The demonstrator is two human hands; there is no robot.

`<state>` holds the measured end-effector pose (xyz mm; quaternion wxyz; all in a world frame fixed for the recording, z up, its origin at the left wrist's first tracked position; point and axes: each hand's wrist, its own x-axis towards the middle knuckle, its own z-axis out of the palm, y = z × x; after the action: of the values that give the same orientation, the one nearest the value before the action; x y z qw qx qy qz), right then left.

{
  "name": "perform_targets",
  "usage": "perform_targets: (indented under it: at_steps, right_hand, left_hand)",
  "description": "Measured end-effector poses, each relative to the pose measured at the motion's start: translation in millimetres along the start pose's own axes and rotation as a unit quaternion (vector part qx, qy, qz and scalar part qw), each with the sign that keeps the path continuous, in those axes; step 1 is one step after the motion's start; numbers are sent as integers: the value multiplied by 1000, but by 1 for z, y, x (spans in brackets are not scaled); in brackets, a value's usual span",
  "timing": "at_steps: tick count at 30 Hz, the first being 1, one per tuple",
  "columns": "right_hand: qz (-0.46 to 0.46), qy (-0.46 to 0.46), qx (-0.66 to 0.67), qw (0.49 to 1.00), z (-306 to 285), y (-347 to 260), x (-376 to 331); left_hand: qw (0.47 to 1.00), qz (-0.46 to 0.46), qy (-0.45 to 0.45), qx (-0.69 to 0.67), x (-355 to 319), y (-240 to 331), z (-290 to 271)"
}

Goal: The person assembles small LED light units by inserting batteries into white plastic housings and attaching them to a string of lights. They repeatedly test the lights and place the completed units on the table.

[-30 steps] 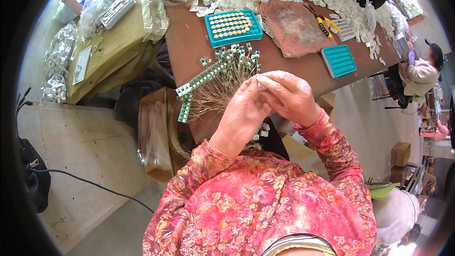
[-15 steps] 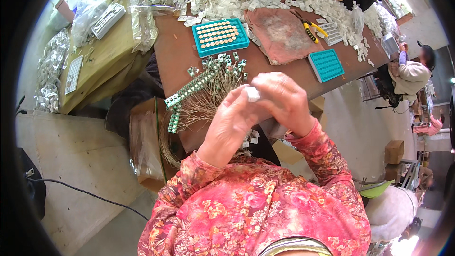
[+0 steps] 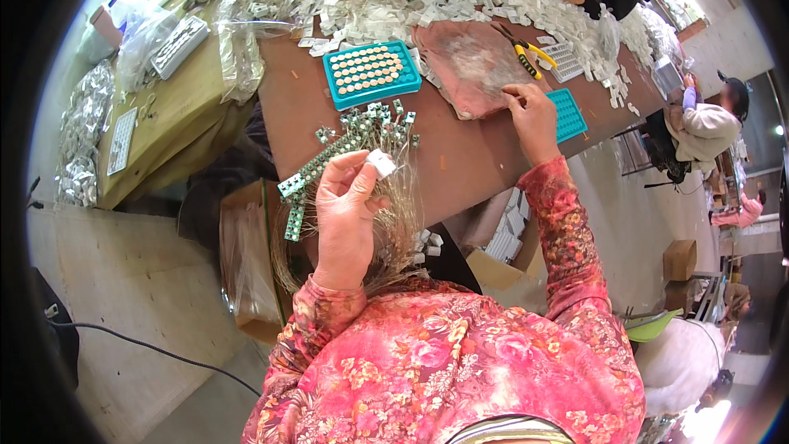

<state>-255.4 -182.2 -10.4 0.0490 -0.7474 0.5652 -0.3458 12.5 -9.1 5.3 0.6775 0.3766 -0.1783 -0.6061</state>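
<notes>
Small blocky white plastic piece pinched up front in the left hand, right hand held out over by the worn pink cloth pad.
So the white piece is gripped between left thumb and fingers, seen right over a bundle of thin tan wires with green circuit boards at the ends. The right fingertips are bunched in a narrow pinch at the pad's near edge; whether anything's held there can't be told. A teal plastic tray is partly filled with round copper-coloured discs, and a second, flat teal tray is partly covered by the right hand. Yellow-and-black-handled pliers are laid by the pad's far corner.
</notes>
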Motion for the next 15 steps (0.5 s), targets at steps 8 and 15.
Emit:
perform_targets:
  at_steps: [8, 15]
  right_hand:
    - [-84, -41, -42, 995, 22, 13, 9]
    - [-72, -45, -8, 996, 20, 11, 9]
  left_hand:
    - [999, 24, -30, 24, -2, 5, 8]
    - [999, 18, -30, 27, -2, 6, 5]
